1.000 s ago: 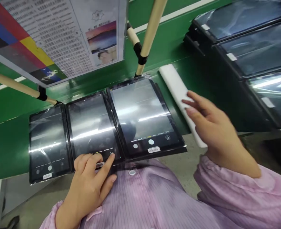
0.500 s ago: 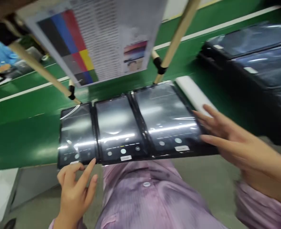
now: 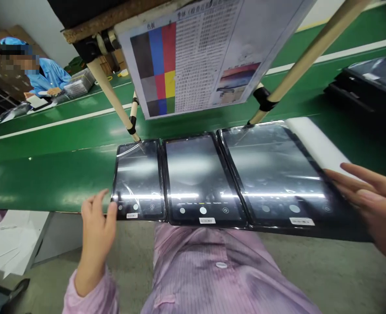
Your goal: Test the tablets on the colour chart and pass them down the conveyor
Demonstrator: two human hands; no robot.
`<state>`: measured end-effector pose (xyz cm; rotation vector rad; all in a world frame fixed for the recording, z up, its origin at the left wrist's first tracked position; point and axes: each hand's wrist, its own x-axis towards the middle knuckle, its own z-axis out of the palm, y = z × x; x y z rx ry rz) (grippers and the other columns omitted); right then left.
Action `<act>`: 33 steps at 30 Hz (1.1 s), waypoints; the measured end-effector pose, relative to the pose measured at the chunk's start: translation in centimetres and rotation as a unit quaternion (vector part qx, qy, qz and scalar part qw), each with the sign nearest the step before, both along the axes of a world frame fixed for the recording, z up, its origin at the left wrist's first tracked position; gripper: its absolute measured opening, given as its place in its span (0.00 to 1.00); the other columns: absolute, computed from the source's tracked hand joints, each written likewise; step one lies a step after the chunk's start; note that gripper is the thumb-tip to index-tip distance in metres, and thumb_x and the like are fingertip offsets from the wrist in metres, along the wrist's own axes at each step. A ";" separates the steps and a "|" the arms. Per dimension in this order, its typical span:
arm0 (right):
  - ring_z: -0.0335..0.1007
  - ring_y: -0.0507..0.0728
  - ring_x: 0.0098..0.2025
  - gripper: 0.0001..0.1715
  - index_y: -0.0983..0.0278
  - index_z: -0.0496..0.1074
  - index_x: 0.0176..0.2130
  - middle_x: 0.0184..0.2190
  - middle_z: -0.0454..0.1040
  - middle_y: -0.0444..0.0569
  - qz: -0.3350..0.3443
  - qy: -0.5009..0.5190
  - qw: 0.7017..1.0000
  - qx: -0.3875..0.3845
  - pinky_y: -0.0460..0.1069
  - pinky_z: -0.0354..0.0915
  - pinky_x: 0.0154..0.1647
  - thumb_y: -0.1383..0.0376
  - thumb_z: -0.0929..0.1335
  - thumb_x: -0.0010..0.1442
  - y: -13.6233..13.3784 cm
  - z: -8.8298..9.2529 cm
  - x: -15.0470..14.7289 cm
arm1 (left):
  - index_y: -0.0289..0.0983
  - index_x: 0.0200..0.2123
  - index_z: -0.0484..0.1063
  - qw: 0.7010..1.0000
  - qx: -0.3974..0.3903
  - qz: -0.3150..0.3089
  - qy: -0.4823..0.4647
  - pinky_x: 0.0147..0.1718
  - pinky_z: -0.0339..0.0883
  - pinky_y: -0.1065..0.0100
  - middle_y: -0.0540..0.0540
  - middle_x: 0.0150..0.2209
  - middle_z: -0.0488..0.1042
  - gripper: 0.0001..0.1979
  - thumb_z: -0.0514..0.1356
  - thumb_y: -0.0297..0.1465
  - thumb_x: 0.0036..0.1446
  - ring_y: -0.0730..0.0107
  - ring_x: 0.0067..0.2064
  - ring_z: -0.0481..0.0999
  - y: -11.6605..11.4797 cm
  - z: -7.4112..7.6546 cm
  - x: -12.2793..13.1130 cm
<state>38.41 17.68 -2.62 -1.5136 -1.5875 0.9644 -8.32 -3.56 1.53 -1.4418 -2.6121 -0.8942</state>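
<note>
1. Tablets lie face up in a row between the two hands, screens lit with camera controls: the left-hand tablet (image 3: 138, 174) beside the left hand (image 3: 97, 222), the middle tablet (image 3: 193, 174) well between both, the right-hand tablet (image 3: 271, 165) reaching toward the right hand (image 3: 376, 200).
2. The left hand is loosely spread, thumb apart, holding nothing; its thumb is just beside that tablet's edge, and contact cannot be told.
3. The right hand, blurred, has fingers stretched out near the right-hand tablet's edge; whether they touch it cannot be told.
4. The tablets' lower edges lie about at the front rim of the green bench (image 3: 58, 179), so a careless push toward the body could tip one off.
5. Glossy film could let a tablet slide if nudged; a stray fingertip could trigger an on-screen button; glare bands could hide a mark.
6. A white block (image 3: 320, 139) lies just beyond the right fingers; a sideways sweep could knock it.
7. Farther from the hands stand a printed colour chart (image 3: 193, 65) and, beyond the right hand, stacked tablets (image 3: 372, 87).
</note>
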 end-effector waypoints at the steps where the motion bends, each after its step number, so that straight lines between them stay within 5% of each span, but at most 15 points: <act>1: 0.63 0.67 0.65 0.29 0.40 0.69 0.60 0.62 0.70 0.48 -0.039 0.059 0.997 -0.043 0.62 0.59 0.67 0.48 0.68 0.60 -0.1 0.6 -0.4 | 0.36 0.59 0.70 0.994 -0.002 0.029 -0.106 0.53 0.62 0.48 0.37 0.48 0.70 0.28 0.55 0.47 0.63 0.52 0.51 0.70 0.4 0.0 -1.4; 5: 0.62 0.66 0.66 0.33 0.47 0.74 0.54 0.59 0.72 0.50 -0.117 0.181 0.970 -0.116 0.61 0.50 0.71 0.50 0.75 0.49 0.0 2.6 -1.7 | 0.38 0.60 0.69 0.913 0.036 0.071 -0.400 0.48 0.68 0.61 0.43 0.45 0.76 0.36 0.64 0.53 0.53 0.63 0.43 0.75 2.0 0.6 -4.0; 9: 0.63 0.63 0.66 0.32 0.51 0.72 0.56 0.59 0.73 0.51 -0.125 0.201 0.962 -0.137 0.58 0.49 0.72 0.53 0.74 0.52 0.0 3.5 -2.2 | 0.39 0.54 0.74 0.876 0.116 0.106 -0.457 0.36 0.70 0.72 0.48 0.38 0.78 0.35 0.72 0.49 0.44 0.71 0.36 0.75 2.5 2.7 -3.0; 15: 0.66 0.62 0.64 0.35 0.54 0.67 0.61 0.60 0.72 0.50 -0.110 0.140 0.982 -0.065 0.60 0.54 0.71 0.56 0.70 0.55 -0.2 5.0 -3.1 | 0.38 0.52 0.77 0.825 0.115 0.059 -0.550 0.35 0.76 0.68 0.43 0.47 0.81 0.29 0.69 0.46 0.49 0.58 0.45 0.80 3.7 6.0 0.0; 20: 0.68 0.67 0.61 0.31 0.55 0.70 0.58 0.59 0.72 0.51 0.045 -0.009 0.995 0.090 0.68 0.63 0.64 0.49 0.68 0.59 -0.9 7.8 -6.3 | 0.36 0.53 0.76 0.817 0.140 0.060 -0.555 0.29 0.78 0.65 0.42 0.40 0.83 0.37 0.76 0.39 0.37 0.55 0.37 0.82 3.8 7.2 0.9; 24: 0.71 0.66 0.59 0.26 0.60 0.71 0.58 0.57 0.74 0.53 0.244 -0.091 0.938 0.228 0.68 0.70 0.58 0.52 0.63 0.66 -2.9 10.1 -11.3 | 0.39 0.52 0.76 0.812 0.206 0.066 -0.542 0.29 0.79 0.63 0.44 0.38 0.83 0.35 0.76 0.36 0.36 0.53 0.35 0.83 2.1 8.3 1.4; 27: 0.67 0.64 0.62 0.35 0.65 0.57 0.69 0.63 0.67 0.57 0.347 -0.057 0.895 0.274 0.63 0.70 0.60 0.53 0.62 0.69 -5.0 11.2 -15.2 | 0.43 0.55 0.75 0.793 0.279 0.025 -0.541 0.35 0.80 0.60 0.45 0.42 0.83 0.33 0.74 0.37 0.42 0.54 0.36 0.83 1.6 8.3 2.8; 30: 0.60 0.61 0.67 0.43 0.65 0.43 0.73 0.68 0.60 0.58 0.355 0.049 0.888 0.288 0.59 0.65 0.65 0.53 0.63 0.69 -6.5 11.3 -17.7 | 0.45 0.51 0.76 0.756 0.325 -0.037 -0.567 0.40 0.80 0.59 0.45 0.44 0.83 0.28 0.74 0.38 0.44 0.58 0.37 0.83 2.5 7.5 5.2; 33: 0.57 0.60 0.69 0.38 0.57 0.46 0.73 0.69 0.57 0.53 0.273 0.219 0.904 0.244 0.59 0.60 0.68 0.55 0.63 0.70 -6.7 9.9 -18.6 | 0.46 0.45 0.78 0.718 0.337 -0.100 -0.601 0.42 0.79 0.61 0.47 0.43 0.83 0.21 0.73 0.39 0.46 0.62 0.39 0.83 4.5 6.2 7.7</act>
